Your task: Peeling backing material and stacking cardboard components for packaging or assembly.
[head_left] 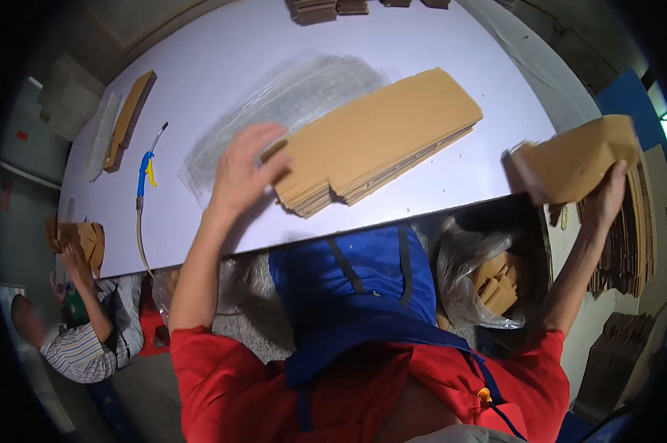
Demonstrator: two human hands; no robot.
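a worker in a red shirt and blue apron point(363, 295) stands at a white table point(222, 66), both arms out. the left hand point(243, 171) is spread, fingers loosely open and slightly blurred, with the fingertips resting on the near corner of a thick stack of flat brown cardboard blanks point(381, 136); it grips nothing that can be seen. the stack fans away from those fingertips toward the far right of the table. just beyond the fingers, partly under the stack, lies a pile of clear plastic bags point(289, 103). the right hand point(608, 193) is closed around the lower edge of a smaller bundle of cardboard blanks point(573, 159), held up off the table's right end, thumb side hidden behind the card. below that hand, more cardboard stands stacked on edge point(632, 229). well to the left of the left hand lie a blue-handled air gun with hose point(144, 173) and a narrow cardboard stack point(130, 118). at lower left, another person in a striped shirt point(90, 347) handles cardboard pieces.
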